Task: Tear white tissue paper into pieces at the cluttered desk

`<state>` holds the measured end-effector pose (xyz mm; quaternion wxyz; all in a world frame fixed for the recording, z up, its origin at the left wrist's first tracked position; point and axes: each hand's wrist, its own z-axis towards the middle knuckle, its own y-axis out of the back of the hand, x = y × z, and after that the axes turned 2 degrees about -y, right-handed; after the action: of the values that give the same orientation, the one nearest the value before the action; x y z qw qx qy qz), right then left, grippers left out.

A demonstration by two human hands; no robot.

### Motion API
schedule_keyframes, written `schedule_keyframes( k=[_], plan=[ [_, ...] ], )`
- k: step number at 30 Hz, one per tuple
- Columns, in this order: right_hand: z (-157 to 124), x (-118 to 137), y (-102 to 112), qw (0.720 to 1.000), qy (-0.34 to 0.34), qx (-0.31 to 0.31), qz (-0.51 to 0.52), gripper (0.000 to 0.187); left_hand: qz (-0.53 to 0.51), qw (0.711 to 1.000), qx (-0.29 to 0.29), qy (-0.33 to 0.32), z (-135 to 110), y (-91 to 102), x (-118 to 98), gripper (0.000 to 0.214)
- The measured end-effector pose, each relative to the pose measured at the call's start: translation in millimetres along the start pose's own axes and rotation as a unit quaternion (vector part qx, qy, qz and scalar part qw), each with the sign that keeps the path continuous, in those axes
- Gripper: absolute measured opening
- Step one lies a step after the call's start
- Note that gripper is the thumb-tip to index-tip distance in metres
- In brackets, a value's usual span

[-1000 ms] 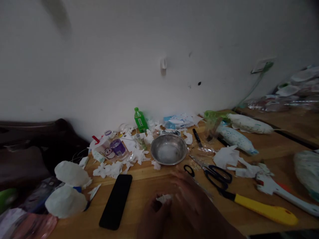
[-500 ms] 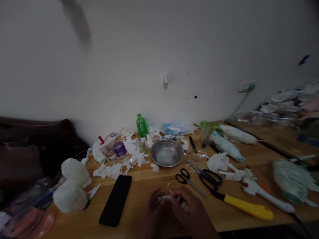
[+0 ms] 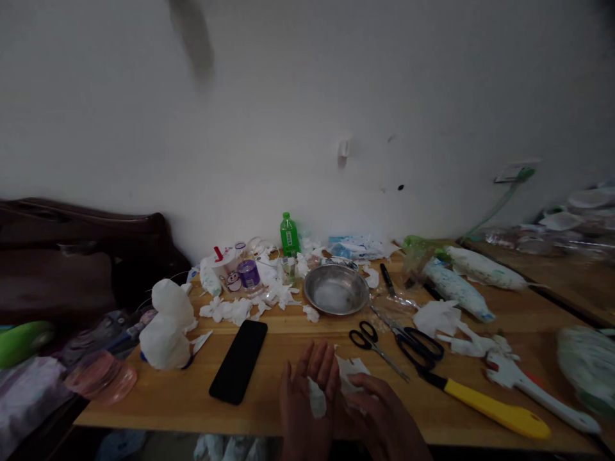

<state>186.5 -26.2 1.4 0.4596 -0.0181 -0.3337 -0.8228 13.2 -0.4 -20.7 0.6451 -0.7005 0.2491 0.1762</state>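
Upright, a white paper scrap (image 3: 316,404) lies lengthwise across the left hand (image 3: 307,400).

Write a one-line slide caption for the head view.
Left hand cradles white paper scrap, right hand alongside, on cluttered wooden table.

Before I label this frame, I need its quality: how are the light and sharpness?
Head view: dim, grainy light throughout; both hands, left hand and right hand, are dark and soft; the right edge smears; a blurred dark streak crosses the wall.
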Motion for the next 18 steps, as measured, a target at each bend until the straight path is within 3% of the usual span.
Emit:
schedule_keyframes(
  k=[4, 8, 11, 14, 18],
  plan=[
    [-16, -6, -4, 0.992, -0.093, 0.024, 0.077, 0.007, -0.030, 0.999, 0.001, 0.012, 9, -1.6, 4, 0.045],
    [-10, -1, -13, 0.961, -0.233, 0.063, 0.137, 0.008, 0.004, 1.000, -0.005, 0.014, 12, -13.3, 0, 0.057],
    [-2, 1, -22, 0.956, -0.260, 0.060, 0.125, 0.014, 0.037, 0.999, -0.011, 0.017, 12, -21.3, -3, 0.063],
    [4, -2, -32, 0.962, -0.247, 0.044, 0.105, 0.026, 0.149, 0.989, -0.022, 0.001, 11, -26.7, -4, 0.046],
    [10, -8, -45, 0.949, -0.268, 0.083, 0.141, 0.025, 0.366, 0.927, -0.056, -0.064, 11, -29.9, -5, 0.048]
  ],
)
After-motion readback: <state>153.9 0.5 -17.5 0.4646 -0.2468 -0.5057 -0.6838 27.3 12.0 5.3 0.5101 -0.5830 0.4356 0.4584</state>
